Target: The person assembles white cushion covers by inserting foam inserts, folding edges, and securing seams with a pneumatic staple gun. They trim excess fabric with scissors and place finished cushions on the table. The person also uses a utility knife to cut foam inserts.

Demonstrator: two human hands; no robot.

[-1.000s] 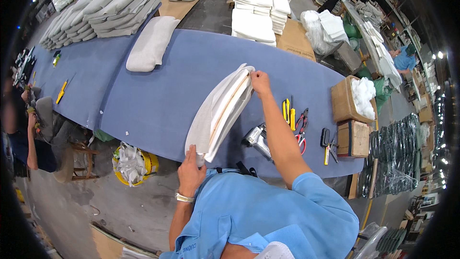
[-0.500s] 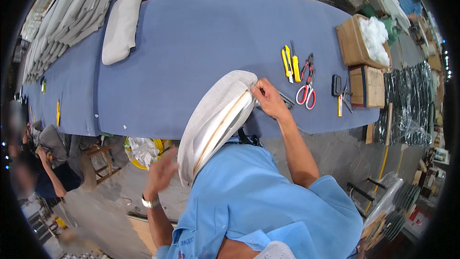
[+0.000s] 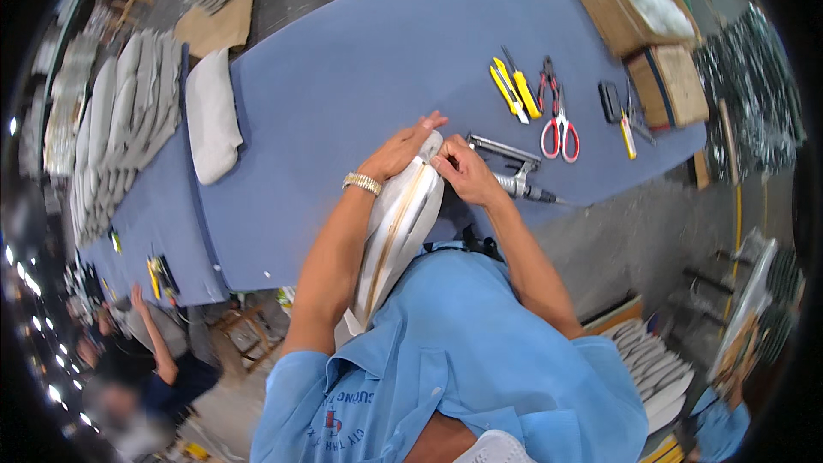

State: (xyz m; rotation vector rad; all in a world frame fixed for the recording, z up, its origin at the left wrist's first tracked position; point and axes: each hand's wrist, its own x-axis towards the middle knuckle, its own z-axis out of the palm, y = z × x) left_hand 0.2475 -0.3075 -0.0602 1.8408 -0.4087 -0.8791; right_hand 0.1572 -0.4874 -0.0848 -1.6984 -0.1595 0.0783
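Observation:
A light grey fabric cushion [image 3: 381, 236] stands on edge against my front, at the table's near side. Its long zipper [image 3: 396, 227] faces me, and white filling shows along the opening. My left hand [image 3: 403, 147] lies along the far end of the cushion, fingers stretched out past its corner. With fingers bent and pressed together, my right hand [image 3: 465, 171] pinches the cover at the zipper's far end; the zipper pull is hidden there. Just right of that hand lies a metal air stapler [image 3: 514, 173].
On the blue table [image 3: 343, 60] lie yellow cutters [image 3: 507, 90], red-handled scissors [image 3: 560, 133], pliers [image 3: 547, 81] and a grey cushion piece [image 3: 213, 116]. Cardboard boxes [image 3: 664, 86], one holding white stuffing, stand right. Grey covers [image 3: 129, 111] are stacked left. A co-worker [image 3: 163, 369] sits lower left.
My left hand has come up from the cushion's near left side to its far end. The cushion has turned more upright, its zipper side facing me. My view has rotated and shifted.

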